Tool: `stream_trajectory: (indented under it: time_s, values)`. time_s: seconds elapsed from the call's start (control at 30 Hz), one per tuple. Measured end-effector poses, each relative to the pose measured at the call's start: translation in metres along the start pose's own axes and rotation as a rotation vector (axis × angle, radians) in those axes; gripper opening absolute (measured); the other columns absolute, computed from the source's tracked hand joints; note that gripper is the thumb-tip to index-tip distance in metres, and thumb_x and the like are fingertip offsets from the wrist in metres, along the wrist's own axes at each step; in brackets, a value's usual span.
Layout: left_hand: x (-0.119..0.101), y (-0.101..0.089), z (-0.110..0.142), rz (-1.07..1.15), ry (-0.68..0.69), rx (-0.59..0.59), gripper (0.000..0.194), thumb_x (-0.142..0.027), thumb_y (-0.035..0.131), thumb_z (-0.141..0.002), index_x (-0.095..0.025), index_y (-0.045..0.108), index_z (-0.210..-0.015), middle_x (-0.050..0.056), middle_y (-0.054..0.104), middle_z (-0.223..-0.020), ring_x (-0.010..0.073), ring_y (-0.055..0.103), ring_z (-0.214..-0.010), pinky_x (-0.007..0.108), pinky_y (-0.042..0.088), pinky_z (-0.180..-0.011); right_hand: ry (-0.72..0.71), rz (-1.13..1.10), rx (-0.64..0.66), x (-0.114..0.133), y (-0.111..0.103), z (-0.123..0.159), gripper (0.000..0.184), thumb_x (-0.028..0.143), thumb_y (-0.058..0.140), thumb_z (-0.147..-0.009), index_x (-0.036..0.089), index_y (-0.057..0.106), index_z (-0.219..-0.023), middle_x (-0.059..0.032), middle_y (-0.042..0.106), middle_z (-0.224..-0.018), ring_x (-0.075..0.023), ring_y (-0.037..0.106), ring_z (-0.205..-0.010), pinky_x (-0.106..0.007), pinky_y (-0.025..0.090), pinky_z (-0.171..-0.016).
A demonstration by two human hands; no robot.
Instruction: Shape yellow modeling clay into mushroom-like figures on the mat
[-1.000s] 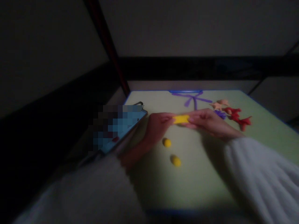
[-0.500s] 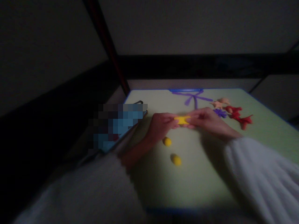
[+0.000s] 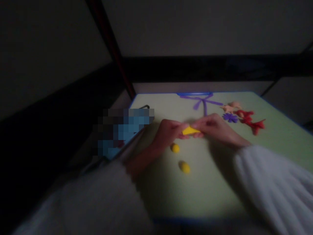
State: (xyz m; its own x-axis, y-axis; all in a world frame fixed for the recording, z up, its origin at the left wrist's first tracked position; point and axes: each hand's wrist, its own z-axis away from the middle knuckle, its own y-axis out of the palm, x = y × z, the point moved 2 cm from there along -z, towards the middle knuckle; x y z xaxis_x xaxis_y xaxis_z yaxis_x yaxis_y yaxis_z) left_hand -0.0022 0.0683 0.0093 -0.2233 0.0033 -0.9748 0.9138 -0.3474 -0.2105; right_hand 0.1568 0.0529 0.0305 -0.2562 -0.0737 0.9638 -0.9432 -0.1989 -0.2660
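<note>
Between my two hands is a flat, yellow piece of what looks like modelling clay (image 3: 190, 131), above the pale board. My left hand (image 3: 168, 131) pinches its left end, and my right hand (image 3: 212, 126) pinches its right end, with the fingers underneath partly hidden. Just below my left hand lies a small yellow ball (image 3: 175, 148). A second yellow ball (image 3: 185, 167) rests nearer to me on the board.
The pale board (image 3: 210, 195) has blue edges. Purple strips (image 3: 202, 101) lie at its back. To the right are a purple flower shape (image 3: 230, 117), peach pieces (image 3: 228, 108) and red pieces (image 3: 255, 125). A blurred-out device (image 3: 127, 130) stands at left.
The yellow clay has tilted and shows a longer flat face. My thumbs have shifted from its face up to its upper edge. Both balls have stayed put.
</note>
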Motion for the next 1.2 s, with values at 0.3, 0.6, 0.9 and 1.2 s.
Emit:
stream_trajectory:
  time_s: [0.3, 0.6, 0.9, 1.2]
  values:
    - [0.003, -0.002, -0.003, 0.08, -0.001, -0.003, 0.015, -0.023, 0.065, -0.072, -0.011, 0.07, -0.078, 0.005, 0.071, -0.069, 0.0151, 0.067, -0.063, 0.027, 0.056, -0.066, 0.006, -0.054, -0.009, -0.003, -0.003, 0.0, 0.03, 0.044, 0.079, -0.055, 0.015, 0.074, -0.065, -0.0038, 0.071, -0.059, -0.0141, 0.065, -0.053, -0.024, 0.054, -0.053]
    - [0.003, -0.002, -0.003, 0.101, -0.03, 0.037, 0.02, -0.028, 0.064, -0.074, -0.008, 0.067, -0.079, 0.008, 0.069, -0.07, 0.0154, 0.067, -0.061, 0.025, 0.054, -0.06, 0.064, -0.046, 0.028, 0.005, 0.001, 0.003, 0.032, 0.047, 0.074, -0.061, 0.015, 0.07, -0.059, 0.0007, 0.066, -0.053, -0.0095, 0.059, -0.047, -0.02, 0.049, -0.047]
    - [0.001, 0.001, -0.001, 0.058, -0.044, 0.027, 0.02, -0.027, 0.061, -0.077, -0.01, 0.063, -0.067, 0.003, 0.065, -0.057, 0.0109, 0.064, -0.05, 0.018, 0.05, -0.048, -0.009, 0.038, 0.038, 0.007, 0.007, 0.002, 0.038, 0.052, 0.07, -0.064, 0.014, 0.068, -0.06, 0.0014, 0.063, -0.051, -0.0093, 0.058, -0.046, -0.02, 0.045, -0.043]
    - [0.005, 0.0, -0.004, 0.107, -0.019, 0.003, 0.007, -0.017, 0.066, -0.071, -0.01, 0.068, -0.072, 0.0, 0.065, -0.054, 0.009, 0.063, -0.05, 0.018, 0.052, -0.053, -0.007, 0.005, 0.024, -0.002, 0.005, -0.001, 0.034, 0.047, 0.074, -0.061, 0.014, 0.069, -0.064, -0.002, 0.068, -0.058, -0.0122, 0.063, -0.053, -0.023, 0.05, -0.051]
